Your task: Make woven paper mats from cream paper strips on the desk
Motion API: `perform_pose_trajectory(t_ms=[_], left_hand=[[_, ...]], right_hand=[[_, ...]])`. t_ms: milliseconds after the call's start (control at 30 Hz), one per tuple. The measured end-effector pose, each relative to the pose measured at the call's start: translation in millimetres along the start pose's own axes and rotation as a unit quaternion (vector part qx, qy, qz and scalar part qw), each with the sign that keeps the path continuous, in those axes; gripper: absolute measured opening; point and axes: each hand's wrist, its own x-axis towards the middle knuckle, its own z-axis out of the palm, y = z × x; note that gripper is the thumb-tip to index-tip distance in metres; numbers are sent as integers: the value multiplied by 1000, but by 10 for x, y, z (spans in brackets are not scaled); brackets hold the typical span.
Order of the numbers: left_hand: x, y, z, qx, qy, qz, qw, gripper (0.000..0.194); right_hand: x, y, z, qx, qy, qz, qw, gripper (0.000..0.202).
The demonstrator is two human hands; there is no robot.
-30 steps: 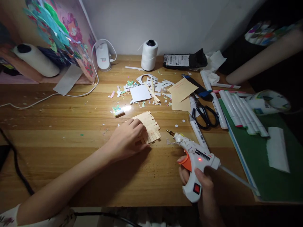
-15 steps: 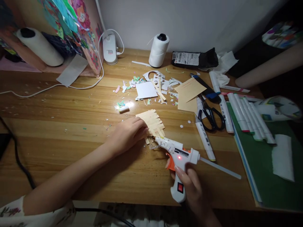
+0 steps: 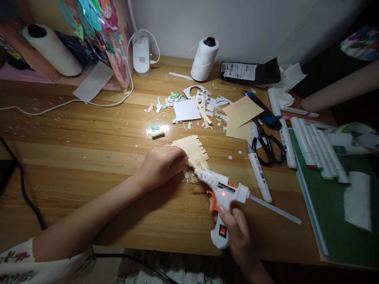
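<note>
A small woven mat of pale paper strips [image 3: 194, 149] lies on the wooden desk. My left hand [image 3: 162, 165] is closed at its lower left edge, its fingertips pinching a strip there. My right hand [image 3: 235, 225] is wrapped round the handle of a white hot glue gun [image 3: 222, 190] with an orange trigger and a lit red light. The gun's nozzle is beside my left fingertips, at the mat's lower edge. A clear glue stick [image 3: 276, 209] sticks out of the gun's back end.
Paper scraps [image 3: 204, 94], a white square [image 3: 187, 109] and tan sheets [image 3: 244, 114] lie beyond the mat. Black-handled scissors [image 3: 268, 148], markers [image 3: 306, 142] and a green board [image 3: 325, 205] are on the right. A thread spool [image 3: 205, 59] stands near the wall.
The view has shifted slightly. My left fingertips remain at the mat's edge, and the glue gun's nozzle stays close to them with only a slight change in tilt.
</note>
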Motion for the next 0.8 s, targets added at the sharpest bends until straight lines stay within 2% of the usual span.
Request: perform_pose_trajectory(t_ms=[167,467,667,800], left_hand=[[-12,-3,7,2,5,1,1000,18],[-30,31,10,-9,-32,-11,999,19],[-36,36,8,-6,-24,5,1000,17],[-38,39,4,0,-23,16,1000,18]], right_hand=[[3,8,0,-5,5,-12,1000,46],[14,23,-10,10,3,-16,1000,44],[19,57,-49,-3,1,-16,1000,41],[31,133,-113,33,8,-25,999,42]])
